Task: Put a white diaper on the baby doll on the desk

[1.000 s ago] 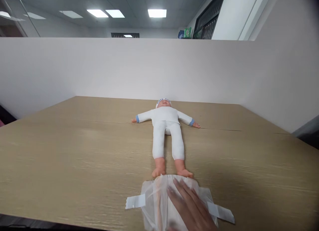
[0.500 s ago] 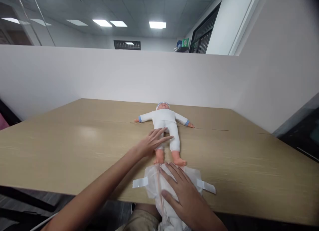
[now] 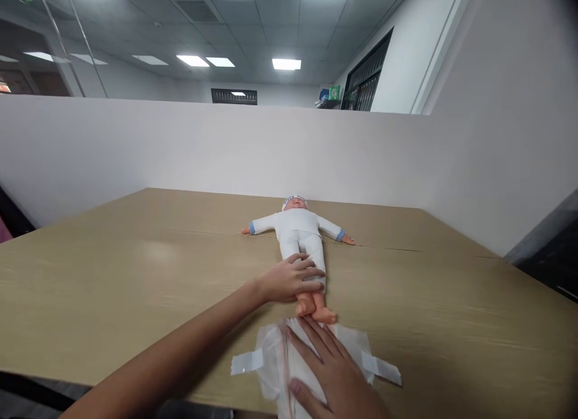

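A baby doll [image 3: 298, 223] in a white suit with blue cuffs lies on its back, arms spread, head toward the partition. My left hand [image 3: 293, 277] reaches across its lower legs, fingers curled over both of them, and the bare feet are close together. Just below the feet, an unfolded white diaper [image 3: 270, 353] lies on the table with its side tapes stretched out left and right. Flat on the diaper rests my right hand [image 3: 332, 365], fingers extended and slightly spread, fingertips near the doll's feet.
The wooden tabletop [image 3: 135, 286] spreads around the doll, with a thin seam running across it under the arms. A white partition [image 3: 226, 148] rises behind the table and continues as a wall on the right. A dark object [image 3: 555, 256] stands at the right edge.
My left hand has closed over the doll's legs, and the feet have come together from apart. My right hand stays flat on the diaper. The view has tilted up a little.
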The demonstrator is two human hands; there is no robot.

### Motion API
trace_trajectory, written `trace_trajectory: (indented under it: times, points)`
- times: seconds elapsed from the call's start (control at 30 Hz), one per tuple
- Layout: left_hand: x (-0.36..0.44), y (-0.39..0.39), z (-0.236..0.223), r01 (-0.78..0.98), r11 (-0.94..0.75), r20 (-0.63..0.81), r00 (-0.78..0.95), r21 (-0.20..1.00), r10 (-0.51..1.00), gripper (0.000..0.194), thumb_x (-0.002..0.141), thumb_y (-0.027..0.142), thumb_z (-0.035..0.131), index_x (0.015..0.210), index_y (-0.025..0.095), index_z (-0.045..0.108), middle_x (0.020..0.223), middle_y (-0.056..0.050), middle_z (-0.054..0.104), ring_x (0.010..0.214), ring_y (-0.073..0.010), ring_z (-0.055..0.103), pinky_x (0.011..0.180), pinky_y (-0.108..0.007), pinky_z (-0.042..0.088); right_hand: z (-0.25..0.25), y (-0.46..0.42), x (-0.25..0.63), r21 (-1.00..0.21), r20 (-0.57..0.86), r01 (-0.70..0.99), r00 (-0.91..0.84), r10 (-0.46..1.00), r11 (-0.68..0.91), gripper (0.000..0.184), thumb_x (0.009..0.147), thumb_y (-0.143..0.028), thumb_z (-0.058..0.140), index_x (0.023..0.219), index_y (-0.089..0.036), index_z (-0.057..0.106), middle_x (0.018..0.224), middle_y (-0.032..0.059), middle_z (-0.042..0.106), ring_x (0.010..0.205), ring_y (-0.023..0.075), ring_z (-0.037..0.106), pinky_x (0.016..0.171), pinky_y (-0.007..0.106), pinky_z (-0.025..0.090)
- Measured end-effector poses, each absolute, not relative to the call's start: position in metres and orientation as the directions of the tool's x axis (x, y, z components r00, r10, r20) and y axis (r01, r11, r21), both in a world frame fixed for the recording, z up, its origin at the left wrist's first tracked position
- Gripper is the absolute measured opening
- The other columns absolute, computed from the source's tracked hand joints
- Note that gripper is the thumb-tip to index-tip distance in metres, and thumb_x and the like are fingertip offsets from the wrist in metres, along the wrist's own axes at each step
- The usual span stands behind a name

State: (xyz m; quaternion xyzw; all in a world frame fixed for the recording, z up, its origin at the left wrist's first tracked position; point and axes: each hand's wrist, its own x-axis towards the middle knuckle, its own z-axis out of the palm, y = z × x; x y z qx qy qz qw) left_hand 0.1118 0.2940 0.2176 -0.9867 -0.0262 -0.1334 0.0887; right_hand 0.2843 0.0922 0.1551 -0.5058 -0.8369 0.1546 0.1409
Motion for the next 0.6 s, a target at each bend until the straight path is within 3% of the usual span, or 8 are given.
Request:
trace_trajectory:
  times: [0.07,0.17,0.3,0.4,0.5,0.6]
  points:
    - [0.114,0.298,0.225,0.072,-0.989,0.285,0.958,-0.131,0.032,0.031,0.111,0.032,0.051,0.135,0.027,0.071,0.159,-0.008,0.067,0.135,-0.0320,0.063,0.123,-0.051,0.037,0.146,0.102,0.287,-0.397,0.069,0.797,-0.470,0.880,0.456,0.079,0.106,-0.060,0.064,0.175,-0.038,0.033,0.181,0.0041,0.025,0.167,0.0424,0.035,0.133,0.067,0.039]
    - [0.116,0.305,0.254,0.113,-0.993,0.315,0.942,0.021,0.114,0.036,0.106,0.034,0.058,0.139,0.026,0.068,0.152,-0.010,0.072,0.125,-0.0326,0.067,0.109,-0.047,0.046,0.141,0.117,0.290,-0.405,0.108,0.778,-0.482,0.870,0.481,0.079,0.106,-0.058,0.067,0.175,-0.041,0.032,0.181,0.0026,0.024,0.166,0.0410,0.037,0.134,0.065,0.039]
    - [0.118,0.319,0.306,0.188,-0.944,0.430,0.854,0.272,0.294,0.043,0.094,0.030,0.066,0.136,0.023,0.070,0.122,-0.007,0.083,0.106,-0.0280,0.074,0.096,-0.041,0.052,0.158,0.142,0.291,-0.432,0.084,0.772,-0.479,0.874,0.465,0.073,0.111,-0.057,0.059,0.176,-0.043,0.029,0.183,-0.0006,0.021,0.170,0.0355,0.031,0.138,0.063,0.031]
    - [0.118,0.331,0.339,0.210,-0.884,0.470,0.783,0.418,0.408,0.038,0.090,0.030,0.072,0.127,0.026,0.074,0.119,-0.001,0.084,0.103,-0.0234,0.076,0.089,-0.034,0.053,0.176,0.171,0.289,-0.437,0.036,0.793,-0.457,0.889,0.425,0.066,0.115,-0.057,0.049,0.176,-0.043,0.030,0.185,-0.0025,0.019,0.173,0.0304,0.023,0.142,0.061,0.024]
    - [0.115,0.341,0.356,0.192,-0.840,0.485,0.742,0.508,0.463,0.036,0.090,0.033,0.077,0.126,0.026,0.076,0.121,0.001,0.084,0.108,-0.0224,0.076,0.089,-0.033,0.055,0.183,0.212,0.289,-0.423,0.031,0.792,-0.473,0.881,0.440,0.065,0.117,-0.058,0.046,0.177,-0.039,0.032,0.185,-0.0001,0.019,0.174,0.0274,0.018,0.143,0.058,0.020]
    - [0.110,0.350,0.361,0.193,-0.825,0.530,0.685,0.530,0.501,0.037,0.093,0.038,0.080,0.126,0.024,0.076,0.127,-0.003,0.082,0.116,-0.0250,0.074,0.100,-0.037,0.056,0.182,0.258,0.291,-0.402,0.053,0.790,-0.485,0.873,0.464,0.068,0.116,-0.059,0.046,0.177,-0.032,0.034,0.186,0.0054,0.020,0.174,0.0281,0.018,0.142,0.058,0.019]
